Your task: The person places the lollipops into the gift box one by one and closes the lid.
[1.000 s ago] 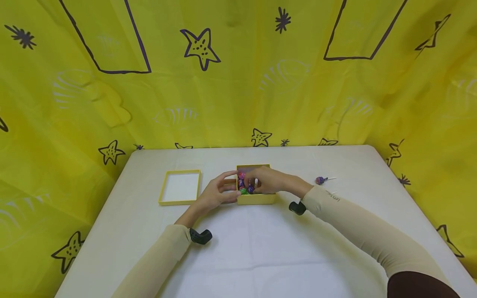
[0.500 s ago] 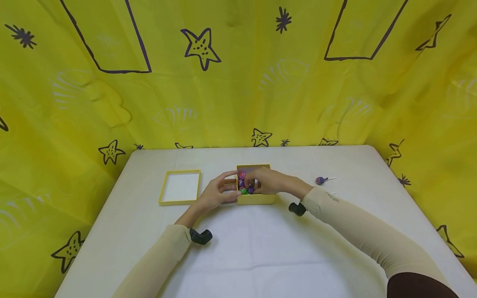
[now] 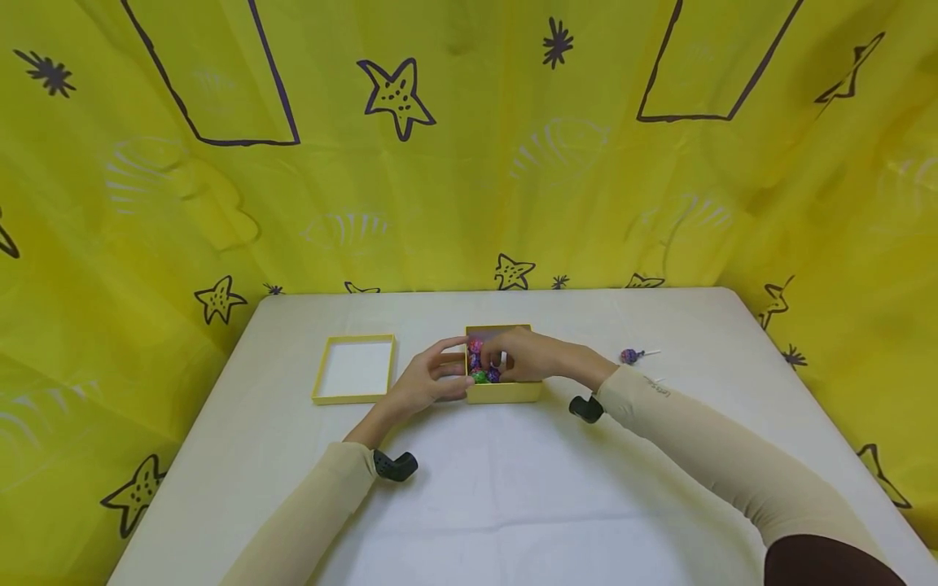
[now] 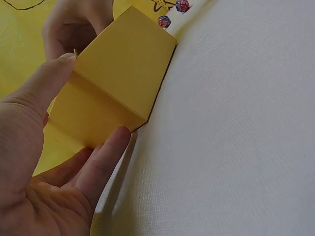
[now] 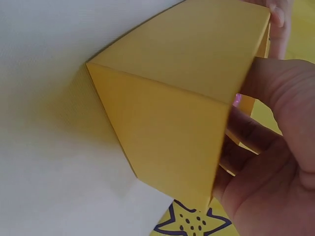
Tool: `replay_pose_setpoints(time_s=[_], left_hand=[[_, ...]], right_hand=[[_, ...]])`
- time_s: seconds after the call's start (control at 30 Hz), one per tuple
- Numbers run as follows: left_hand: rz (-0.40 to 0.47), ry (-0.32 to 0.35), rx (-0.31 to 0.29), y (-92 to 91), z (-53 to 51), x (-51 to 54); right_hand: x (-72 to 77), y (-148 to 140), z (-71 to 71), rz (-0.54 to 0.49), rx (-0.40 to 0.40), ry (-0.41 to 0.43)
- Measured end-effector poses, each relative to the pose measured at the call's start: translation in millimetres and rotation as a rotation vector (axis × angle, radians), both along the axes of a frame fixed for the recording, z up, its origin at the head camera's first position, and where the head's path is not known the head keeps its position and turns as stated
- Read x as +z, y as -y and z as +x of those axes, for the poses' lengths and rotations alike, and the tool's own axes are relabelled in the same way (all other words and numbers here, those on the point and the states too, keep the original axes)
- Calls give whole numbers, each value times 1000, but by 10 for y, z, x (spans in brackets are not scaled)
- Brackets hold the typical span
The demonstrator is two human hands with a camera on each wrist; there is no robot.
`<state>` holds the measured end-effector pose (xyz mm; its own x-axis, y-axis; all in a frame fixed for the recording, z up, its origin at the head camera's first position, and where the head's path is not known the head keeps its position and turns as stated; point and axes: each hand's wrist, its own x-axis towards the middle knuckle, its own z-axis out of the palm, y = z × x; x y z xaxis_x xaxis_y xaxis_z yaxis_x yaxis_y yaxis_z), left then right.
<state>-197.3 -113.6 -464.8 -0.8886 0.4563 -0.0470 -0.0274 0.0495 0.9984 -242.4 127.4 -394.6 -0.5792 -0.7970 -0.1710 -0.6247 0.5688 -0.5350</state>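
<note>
Fingers spread, the left hand [image 3: 427, 381] braces the left wall of an open yellow box [image 3: 504, 394] in the head view, while the right hand [image 3: 523, 356] dips bent fingers inside; whether they pinch anything cannot be told. The box sits on a white-covered table [image 3: 469, 488], with wrapped candies [image 3: 476, 346] in pink, green and purple showing at its left side. Left of that hand lies a yellow-rimmed lid [image 3: 357, 370], its white inside facing up. On the right, a lollipop [image 3: 628, 356] with a white stick rests near the right sleeve [image 3: 689, 419]. A yellow curtain [image 3: 462, 187] with starfish drawings hangs behind. From the left wrist, the thumb touches an upper corner of the box and a fingertip meets its lower edge; two wrapped lollipop heads [image 4: 164, 21] show beyond. From the right wrist, fingers reach past the rim, largely hidden by the box wall, and a bit of pink wrapper [image 5: 237, 100] shows between them.
</note>
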Motion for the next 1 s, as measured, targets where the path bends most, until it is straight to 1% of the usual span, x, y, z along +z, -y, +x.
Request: replay_pose_setpoints(time_s=[0.13,0.33,0.47,0.57,0.8,1.0], left_hand=[[-8,-9,7,-1,-6,-7],[-26,-7,21,-11,-7,-8],[-23,4,26,-16,0,-1],[-33,0,31,-14,4,3],[-53,-33,30,-14,8,12],[-76,-61,25,-11,5,10]], right_hand=[[81,-42,4,-13,0,-17],[212,-147,-12,-47,15,-90],[314,-238,0,-52,-17,-126],[373,-325,8,-68,-35,-142],[403,-576,-17,-99,-43,-206],[425,-788,-1,-99,-78,-214]])
